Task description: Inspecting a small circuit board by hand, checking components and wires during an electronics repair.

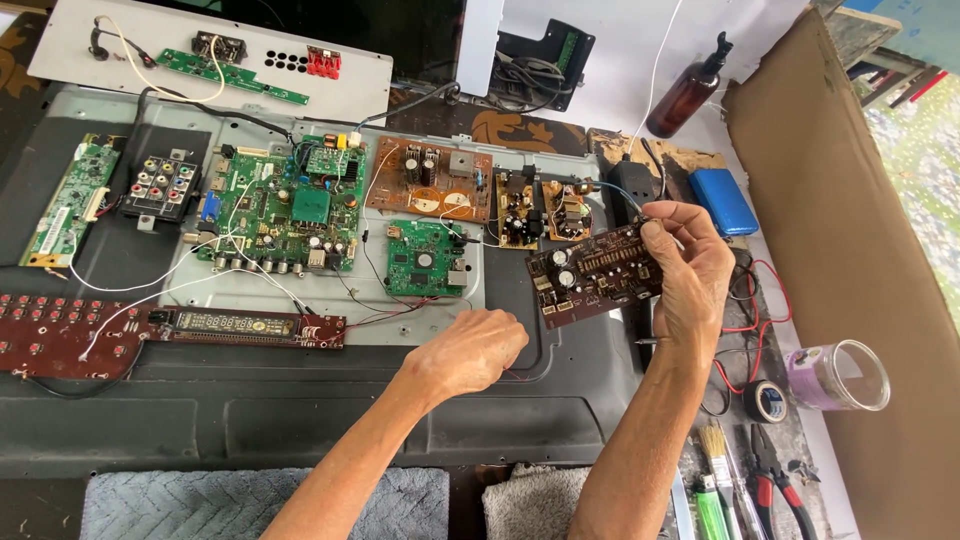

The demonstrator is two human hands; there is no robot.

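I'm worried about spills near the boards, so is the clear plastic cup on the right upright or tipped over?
Tipped over: the clear plastic cup lies on its side, its open mouth facing right.

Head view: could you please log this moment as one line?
right hand: holds dark circuit board raised | left hand: pinching thin red wire | tools: untouched
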